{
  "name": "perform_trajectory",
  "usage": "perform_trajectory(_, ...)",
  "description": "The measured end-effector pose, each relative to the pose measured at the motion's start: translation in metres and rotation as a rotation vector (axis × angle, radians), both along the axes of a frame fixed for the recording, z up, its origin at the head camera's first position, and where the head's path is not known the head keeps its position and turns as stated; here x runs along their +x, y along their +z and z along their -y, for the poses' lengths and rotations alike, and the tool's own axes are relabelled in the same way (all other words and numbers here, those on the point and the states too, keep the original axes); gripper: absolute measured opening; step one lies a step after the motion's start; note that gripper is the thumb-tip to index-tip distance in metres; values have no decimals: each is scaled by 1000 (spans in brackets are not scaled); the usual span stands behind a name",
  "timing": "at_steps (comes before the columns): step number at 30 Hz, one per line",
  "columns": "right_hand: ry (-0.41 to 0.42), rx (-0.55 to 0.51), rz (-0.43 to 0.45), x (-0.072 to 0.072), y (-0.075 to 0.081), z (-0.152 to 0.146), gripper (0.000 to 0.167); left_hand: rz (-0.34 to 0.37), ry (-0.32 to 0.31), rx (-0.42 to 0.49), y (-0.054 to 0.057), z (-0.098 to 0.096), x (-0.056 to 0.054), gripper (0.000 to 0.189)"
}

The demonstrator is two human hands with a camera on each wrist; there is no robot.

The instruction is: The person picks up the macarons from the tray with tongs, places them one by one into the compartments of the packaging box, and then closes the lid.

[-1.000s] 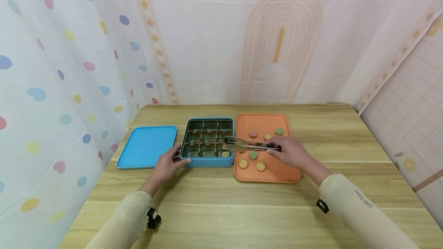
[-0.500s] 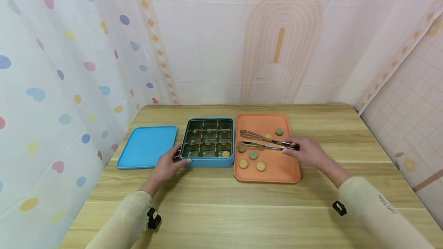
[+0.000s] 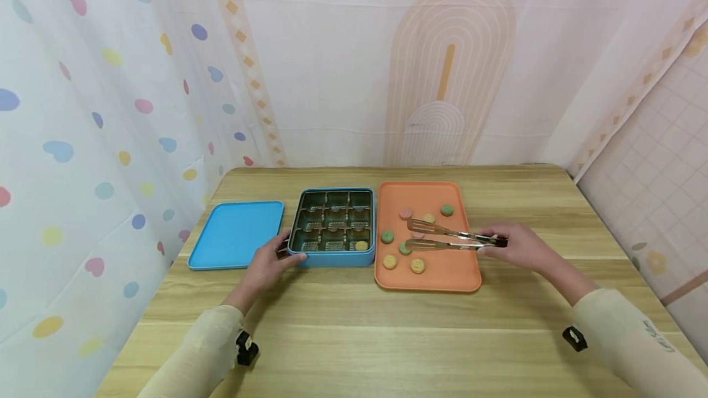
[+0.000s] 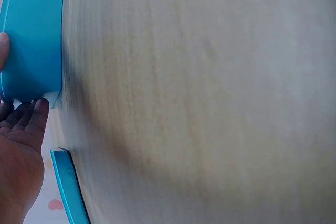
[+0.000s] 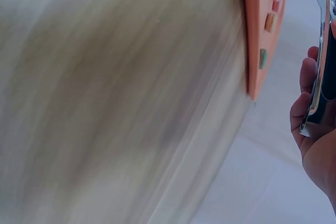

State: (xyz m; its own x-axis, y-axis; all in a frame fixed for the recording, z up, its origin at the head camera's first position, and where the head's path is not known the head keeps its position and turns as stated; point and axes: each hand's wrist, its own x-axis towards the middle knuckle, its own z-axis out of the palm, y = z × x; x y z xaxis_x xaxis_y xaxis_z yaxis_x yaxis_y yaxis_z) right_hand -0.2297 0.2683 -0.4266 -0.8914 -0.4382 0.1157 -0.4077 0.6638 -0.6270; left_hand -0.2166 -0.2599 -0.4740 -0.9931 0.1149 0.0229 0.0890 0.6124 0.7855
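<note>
My left hand (image 3: 268, 265) holds the front left corner of a blue box (image 3: 334, 260), with the thumb at its front and the fingers by its left side. Inside is a dark divided insert (image 3: 335, 220); a yellow cookie (image 3: 361, 245) lies in its front right compartment. My right hand (image 3: 517, 245) grips metal tongs (image 3: 442, 230) by their dark handle end. The tongs' two arms are spread above an orange tray (image 3: 439, 281), with nothing pinched between them. Several round cookies, yellow, green and pink, lie on the tray, such as a green cookie (image 3: 387, 236). The tongs partly cover some.
A blue lid (image 3: 238, 235) lies flat on the wooden table (image 3: 343, 336), left of the box. The tray stands close against the box's right side. Patterned curtains (image 3: 332, 78) hang behind and beside the table.
My right hand has drawn the tongs rightward from over the box to above the tray. Their arms have spread. The yellow cookie stays in the box. My left hand has not moved.
</note>
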Motion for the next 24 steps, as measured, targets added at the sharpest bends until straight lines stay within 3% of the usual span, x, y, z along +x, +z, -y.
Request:
perform_trajectory(6, 3, -11, 23, 1, -6, -7, 25, 4, -1, 3, -1, 0, -1, 85)
perform_trajectory(20, 16, 11, -10, 8, -10, -16, 24, 14, 12, -18, 1, 0, 1, 89)
perform_trajectory(24, 16, 27, 20, 11, -12, -19, 23, 16, 15, -22, 1, 0, 1, 89)
